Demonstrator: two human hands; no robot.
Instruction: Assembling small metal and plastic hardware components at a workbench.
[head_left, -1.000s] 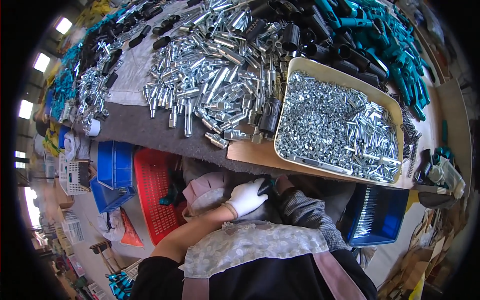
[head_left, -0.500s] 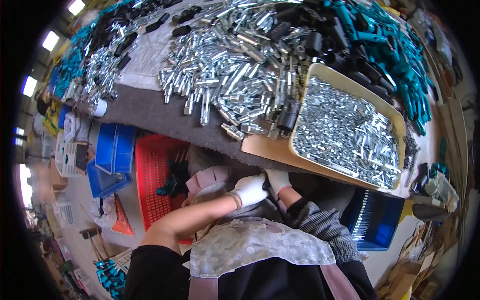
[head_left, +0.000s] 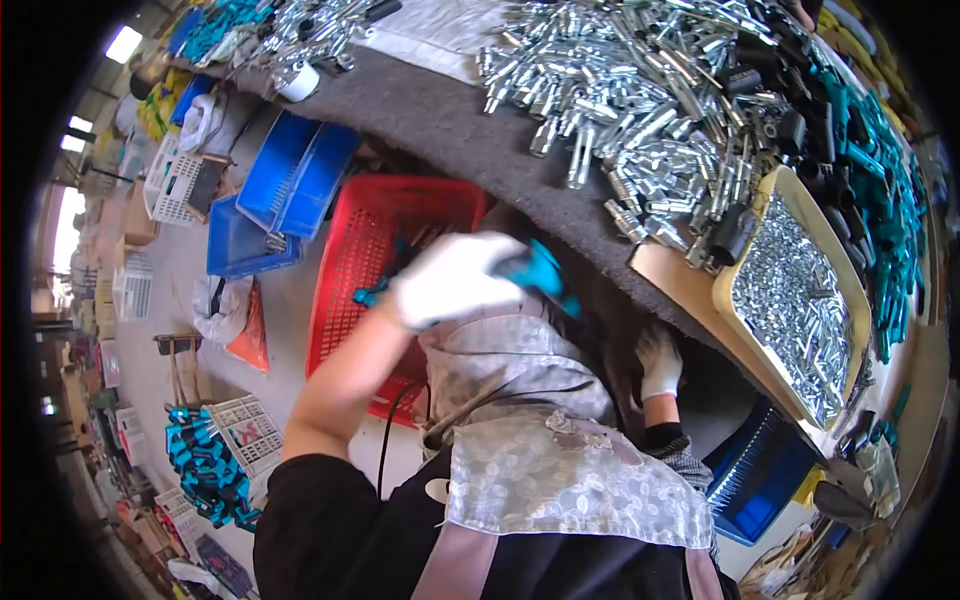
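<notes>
My left hand, in a white glove and blurred by motion, is raised above my lap beside the red basket. Its fingers are closed around a teal and dark piece, too smeared to name its exact kind. Lower and to the right, my right hand, also white-gloved, is in the shade under the table edge. Its fingers are apart and no object shows in them. The red perforated basket stands on the floor at the left, with some teal and dark pieces inside.
On the grey-covered table lies a heap of shiny metal fittings. A cream tray of small metal parts stands at its edge, teal pieces behind it. Blue bins are at left, another blue bin at lower right.
My hands, together under the table edge before, have separated. The left one has risen and moved left with the teal piece; the right one is farther right. The view has turned toward the left.
</notes>
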